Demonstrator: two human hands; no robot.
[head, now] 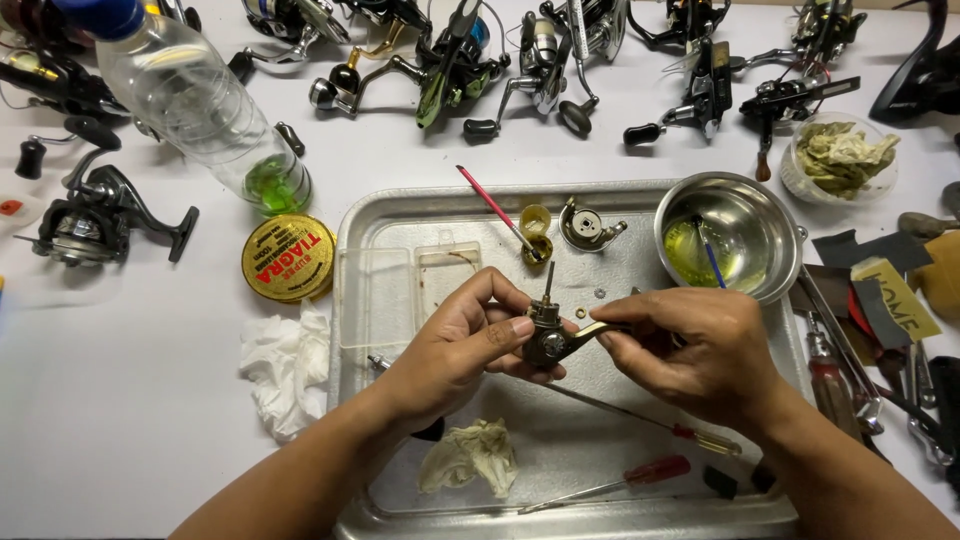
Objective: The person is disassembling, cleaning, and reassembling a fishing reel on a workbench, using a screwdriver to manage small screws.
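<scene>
Head view, left hand (455, 345) gripping reel body (548, 335), right hand (700, 345) pinching its handle (590, 330)

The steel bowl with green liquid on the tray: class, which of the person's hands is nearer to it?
Right. The right hand lies just below the steel bowl, close to its rim; the left hand is farther off, across the tray, gripping the reel part.

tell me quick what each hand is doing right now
Left hand: closed on the small reel body, over the metal tray.
Right hand: pinching the reel body's gold arm.
</scene>
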